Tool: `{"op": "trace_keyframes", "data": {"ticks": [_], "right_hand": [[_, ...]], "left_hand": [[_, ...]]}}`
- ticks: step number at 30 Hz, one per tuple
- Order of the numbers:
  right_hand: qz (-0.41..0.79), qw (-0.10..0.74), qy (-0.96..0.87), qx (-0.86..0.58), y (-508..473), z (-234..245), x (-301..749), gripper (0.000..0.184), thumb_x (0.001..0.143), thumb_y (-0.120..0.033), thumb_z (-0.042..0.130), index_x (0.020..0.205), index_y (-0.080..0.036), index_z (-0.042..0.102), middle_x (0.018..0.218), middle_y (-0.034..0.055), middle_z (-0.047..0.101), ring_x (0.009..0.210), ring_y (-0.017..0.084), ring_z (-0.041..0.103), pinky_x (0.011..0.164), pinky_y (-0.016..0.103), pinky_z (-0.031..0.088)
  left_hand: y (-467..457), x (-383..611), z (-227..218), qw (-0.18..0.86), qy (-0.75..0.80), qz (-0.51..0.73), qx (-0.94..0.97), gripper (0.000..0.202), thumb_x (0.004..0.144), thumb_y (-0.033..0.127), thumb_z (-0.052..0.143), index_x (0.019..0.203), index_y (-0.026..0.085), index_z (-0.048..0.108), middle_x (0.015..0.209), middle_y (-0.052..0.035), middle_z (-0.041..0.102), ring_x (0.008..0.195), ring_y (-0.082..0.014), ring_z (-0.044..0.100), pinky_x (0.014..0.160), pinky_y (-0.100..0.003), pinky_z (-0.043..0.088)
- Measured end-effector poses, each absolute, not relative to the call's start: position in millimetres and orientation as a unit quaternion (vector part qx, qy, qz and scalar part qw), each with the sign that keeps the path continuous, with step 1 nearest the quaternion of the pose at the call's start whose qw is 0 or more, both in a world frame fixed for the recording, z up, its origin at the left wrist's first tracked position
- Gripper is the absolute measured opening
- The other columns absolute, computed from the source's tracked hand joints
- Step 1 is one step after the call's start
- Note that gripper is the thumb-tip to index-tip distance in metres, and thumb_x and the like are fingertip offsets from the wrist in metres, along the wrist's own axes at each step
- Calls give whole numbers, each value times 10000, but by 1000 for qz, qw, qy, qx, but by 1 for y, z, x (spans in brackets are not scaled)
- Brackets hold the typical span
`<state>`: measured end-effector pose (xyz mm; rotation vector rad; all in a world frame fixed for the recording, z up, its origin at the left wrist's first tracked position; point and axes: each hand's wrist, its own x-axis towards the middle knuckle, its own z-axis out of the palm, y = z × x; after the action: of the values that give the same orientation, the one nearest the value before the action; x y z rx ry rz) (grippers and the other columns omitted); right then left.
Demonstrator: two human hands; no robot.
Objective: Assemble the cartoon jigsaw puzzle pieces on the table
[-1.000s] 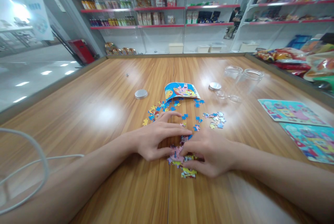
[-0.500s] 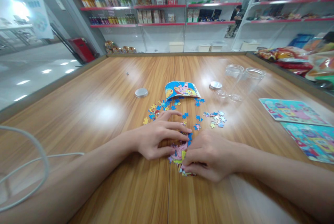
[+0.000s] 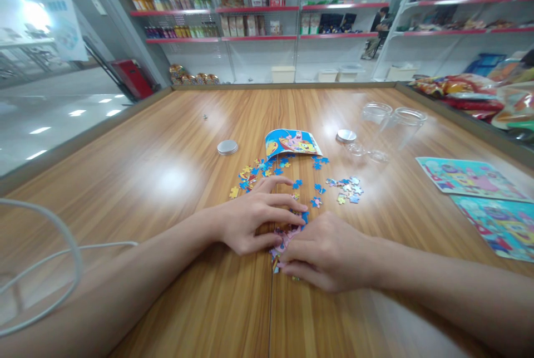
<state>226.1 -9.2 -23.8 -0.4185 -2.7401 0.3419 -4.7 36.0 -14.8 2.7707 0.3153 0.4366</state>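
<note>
A partly joined jigsaw puzzle (image 3: 287, 235) with pink, blue and yellow areas lies flat between my hands, largely covered by them. My left hand (image 3: 254, 217) rests over its left and upper part with fingers spread, fingertips touching it. Close on the right, my right hand (image 3: 331, 249) has its thumb and fingers pinched together at the puzzle's lower part. The puzzle piece under those fingertips is mostly hidden. Beyond my left hand lie loose yellow and blue puzzle pieces (image 3: 247, 174). More loose pieces (image 3: 350, 189) are scattered ahead of my right hand.
A curved picture card (image 3: 294, 142) stands behind the pieces. Silver lids (image 3: 227, 147) and two clear jars (image 3: 375, 130) are farther back. Two printed picture sheets (image 3: 475, 177) lie at right. A white cable (image 3: 70, 258) loops at left. Shelves stand beyond the table.
My right hand has shifted slightly left across the lower part of the puzzle, covering the yellow-green area that showed before. My left hand stays in place.
</note>
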Motion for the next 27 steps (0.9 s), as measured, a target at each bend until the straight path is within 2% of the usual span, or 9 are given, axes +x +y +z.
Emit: {"op": "trace_keyframes", "data": {"ticks": [8, 14, 20, 27], "right_hand": [[149, 190, -957, -163, -8, -24, 227, 179, 961, -311, 580, 1017, -206, 714, 807, 19, 749, 687, 158, 676, 590, 261, 446], [159, 215, -949, -168, -3, -23, 228, 199, 975, -274, 556, 948, -196, 737, 785, 19, 749, 653, 152, 676, 585, 262, 463], [144, 187, -962, -138, -5, -23, 226, 202, 987, -290, 558, 977, -205, 741, 782, 3, 750, 698, 144, 686, 621, 259, 461], [117, 194, -964, -141, -2, -21, 229, 218, 962, -253, 570, 830, -193, 732, 732, -11, 734, 646, 130, 654, 575, 269, 399]], "left_hand": [[35, -3, -13, 157, 109, 157, 969, 447, 880, 283, 614, 1322, 219, 607, 1407, -96, 610, 1349, -352, 482, 1221, -639, 243], [36, -4, -13, 157, 115, 139, 971, 419, 898, 290, 591, 1312, 232, 609, 1436, -87, 586, 1390, -341, 443, 1228, -624, 239], [35, -3, -13, 160, 117, 145, 969, 433, 883, 273, 610, 1315, 240, 611, 1413, -93, 605, 1358, -356, 477, 1207, -648, 253], [35, -3, -12, 168, 111, 147, 968, 408, 898, 277, 611, 1304, 234, 609, 1406, -99, 613, 1323, -342, 521, 1204, -638, 264]]}}
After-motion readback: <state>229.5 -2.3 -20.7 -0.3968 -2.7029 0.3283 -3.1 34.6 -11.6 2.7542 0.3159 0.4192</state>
